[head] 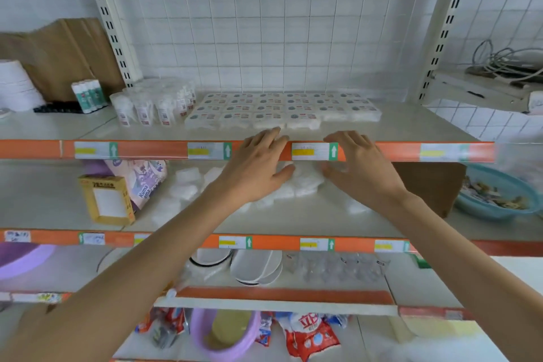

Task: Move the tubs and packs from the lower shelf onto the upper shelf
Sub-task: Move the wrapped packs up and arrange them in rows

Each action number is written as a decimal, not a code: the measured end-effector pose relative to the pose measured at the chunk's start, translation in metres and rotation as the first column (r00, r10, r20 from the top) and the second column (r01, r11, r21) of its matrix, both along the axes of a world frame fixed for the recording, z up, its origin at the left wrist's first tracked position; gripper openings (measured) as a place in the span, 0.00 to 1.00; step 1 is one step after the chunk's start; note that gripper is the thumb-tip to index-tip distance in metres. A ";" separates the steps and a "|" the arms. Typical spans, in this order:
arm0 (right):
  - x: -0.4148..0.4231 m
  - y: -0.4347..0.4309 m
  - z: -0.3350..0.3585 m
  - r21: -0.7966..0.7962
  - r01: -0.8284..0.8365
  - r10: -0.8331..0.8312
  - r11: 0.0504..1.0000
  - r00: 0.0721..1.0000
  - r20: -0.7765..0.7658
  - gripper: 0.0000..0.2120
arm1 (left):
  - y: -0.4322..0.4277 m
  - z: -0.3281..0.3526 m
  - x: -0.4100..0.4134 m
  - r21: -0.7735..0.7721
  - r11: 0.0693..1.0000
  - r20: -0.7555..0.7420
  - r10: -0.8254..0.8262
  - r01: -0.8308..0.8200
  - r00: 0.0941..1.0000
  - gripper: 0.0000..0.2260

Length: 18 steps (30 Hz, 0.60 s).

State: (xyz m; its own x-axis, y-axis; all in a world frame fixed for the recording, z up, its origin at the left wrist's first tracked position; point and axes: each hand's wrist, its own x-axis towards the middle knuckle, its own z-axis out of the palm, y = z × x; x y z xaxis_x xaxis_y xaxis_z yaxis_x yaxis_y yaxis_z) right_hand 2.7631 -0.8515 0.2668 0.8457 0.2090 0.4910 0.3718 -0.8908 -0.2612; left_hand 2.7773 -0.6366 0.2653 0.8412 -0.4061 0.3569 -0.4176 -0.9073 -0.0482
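White tiled wall point(264, 23) behind a shelving unit point(446, 23) with orange price strips point(164, 150). Your left hand point(258, 167) and right hand point(363, 169) are both open, fingers spread and slightly bent, flanking a white pack point(305, 182) on the lower shelf point(323, 217); blur hides whether the thumbs touch it. More loose white packs point(185, 185) lie to its left on that shelf. On the upper shelf point(411, 129), clear tubs point(152, 109) stand at left, just beside rows of labelled packs point(282, 109).

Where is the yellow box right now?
In the head view, the yellow box stands at the left of the lower shelf, just in front of the purple pack.
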 end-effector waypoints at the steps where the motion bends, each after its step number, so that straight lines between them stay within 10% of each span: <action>1: -0.007 -0.003 -0.004 -0.004 -0.006 0.005 1.000 1.000 -0.016 0.23 | -0.001 -0.003 -0.010 0.003 1.000 0.012 0.009 -0.009 1.000 0.27; 18: -0.038 -0.001 -0.126 -0.164 -0.056 -0.007 0.985 0.933 -0.359 0.30 | 0.003 -0.129 -0.056 -0.060 0.989 -0.173 0.125 -0.137 0.977 0.27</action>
